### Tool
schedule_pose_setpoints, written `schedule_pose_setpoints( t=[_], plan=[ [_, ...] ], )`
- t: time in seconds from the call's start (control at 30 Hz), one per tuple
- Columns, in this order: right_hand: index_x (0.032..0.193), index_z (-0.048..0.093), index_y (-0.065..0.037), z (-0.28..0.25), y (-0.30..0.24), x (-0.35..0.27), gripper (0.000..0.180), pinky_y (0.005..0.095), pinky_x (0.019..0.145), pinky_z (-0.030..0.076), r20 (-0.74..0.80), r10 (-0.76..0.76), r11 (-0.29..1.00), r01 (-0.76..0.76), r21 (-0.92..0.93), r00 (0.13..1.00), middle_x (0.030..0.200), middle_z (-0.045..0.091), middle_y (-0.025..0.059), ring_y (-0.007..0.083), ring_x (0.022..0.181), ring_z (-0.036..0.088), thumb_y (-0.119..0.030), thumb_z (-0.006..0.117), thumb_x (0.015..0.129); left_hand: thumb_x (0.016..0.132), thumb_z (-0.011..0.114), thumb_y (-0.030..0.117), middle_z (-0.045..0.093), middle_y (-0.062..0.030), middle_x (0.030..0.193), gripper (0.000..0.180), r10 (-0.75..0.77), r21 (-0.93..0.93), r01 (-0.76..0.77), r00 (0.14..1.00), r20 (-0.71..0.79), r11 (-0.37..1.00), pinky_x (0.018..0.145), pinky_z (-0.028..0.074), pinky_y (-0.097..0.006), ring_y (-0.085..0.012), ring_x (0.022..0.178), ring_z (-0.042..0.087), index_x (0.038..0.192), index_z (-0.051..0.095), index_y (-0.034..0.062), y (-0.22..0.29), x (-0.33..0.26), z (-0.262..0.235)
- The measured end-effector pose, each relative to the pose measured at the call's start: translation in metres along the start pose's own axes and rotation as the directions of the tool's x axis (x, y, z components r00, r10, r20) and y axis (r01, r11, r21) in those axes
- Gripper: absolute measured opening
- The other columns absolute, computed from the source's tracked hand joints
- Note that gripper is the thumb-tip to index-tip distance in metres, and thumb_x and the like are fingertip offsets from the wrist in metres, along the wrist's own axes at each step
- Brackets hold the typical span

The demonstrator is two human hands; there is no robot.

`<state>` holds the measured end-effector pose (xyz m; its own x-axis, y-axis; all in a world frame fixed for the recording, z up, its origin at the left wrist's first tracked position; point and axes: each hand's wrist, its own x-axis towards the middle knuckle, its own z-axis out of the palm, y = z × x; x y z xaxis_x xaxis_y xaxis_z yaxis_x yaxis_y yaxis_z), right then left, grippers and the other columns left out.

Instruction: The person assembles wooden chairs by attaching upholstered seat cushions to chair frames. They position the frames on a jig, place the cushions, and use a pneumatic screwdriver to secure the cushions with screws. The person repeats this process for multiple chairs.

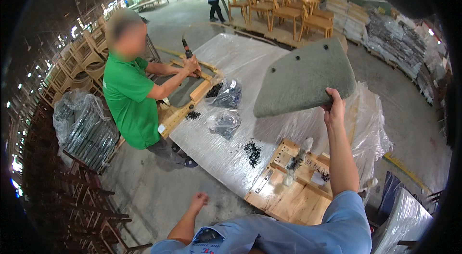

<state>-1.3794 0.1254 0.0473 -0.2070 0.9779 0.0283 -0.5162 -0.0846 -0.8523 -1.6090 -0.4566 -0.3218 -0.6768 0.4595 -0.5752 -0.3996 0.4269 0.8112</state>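
My right hand [334, 109] grips the near edge of a grey-green upholstered seat pad [303, 78], thumb on its upper face. The pad is raised above the wrapped table at a tilt, and several small dark round spots show on its face. Low over the floor, left of the table's near corner, my left hand [198, 202] has its fingers curled in, with nothing visible in them. Below the pad, a wooden jig [284, 201] with metal plates and small bottles sits at the table's near edge. A pile of small black parts [252, 153] lies beside it.
A co-worker in a green shirt [127, 76] holds a power screwdriver [187, 52] over a wooden chair frame [178, 112] on the plastic-wrapped table [211, 150]. Plastic bags [227, 95] lie near it. Wooden chairs [274, 8] stand behind; wrapped stacks [397, 35] are at right.
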Motion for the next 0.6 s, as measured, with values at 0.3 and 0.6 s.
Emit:
schedule_pose_setpoints(
  t=[0.3,0.6],
  plan=[
    [0.128,0.055,-0.001,0.071,-0.144,-0.228,0.057,0.0391,0.094,0.048,0.356,-0.205,0.971,0.235,-0.042,0.912,0.115,0.063,0.0109,0.0247,0.111,0.059,-0.022,0.073,0.079,0.089,0.077,0.019,0.06,-0.0102,0.132,0.069,0.793,-0.145,-0.81,0.586,-0.168,0.568,0.105,0.043,-0.035,-0.0209,0.123,0.056,0.146,0.041,0.0041,0.249,-0.105,-0.078],
    [0.145,0.048,0.003,0.135,-0.044,-0.347,0.09,0.0422,0.116,0.033,0.597,0.298,0.519,0.398,-0.756,0.745,0.144,0.051,0.0248,0.0365,0.139,0.042,-0.041,0.08,0.073,0.093,0.061,0.016,0.054,-0.0143,0.143,0.057,0.301,-0.685,0.041,0.878,0.372,0.727,0.113,0.04,-0.052,-0.0334,0.134,0.051,0.145,0.044,0.0011,0.036,-0.246,-0.084]
  ],
)
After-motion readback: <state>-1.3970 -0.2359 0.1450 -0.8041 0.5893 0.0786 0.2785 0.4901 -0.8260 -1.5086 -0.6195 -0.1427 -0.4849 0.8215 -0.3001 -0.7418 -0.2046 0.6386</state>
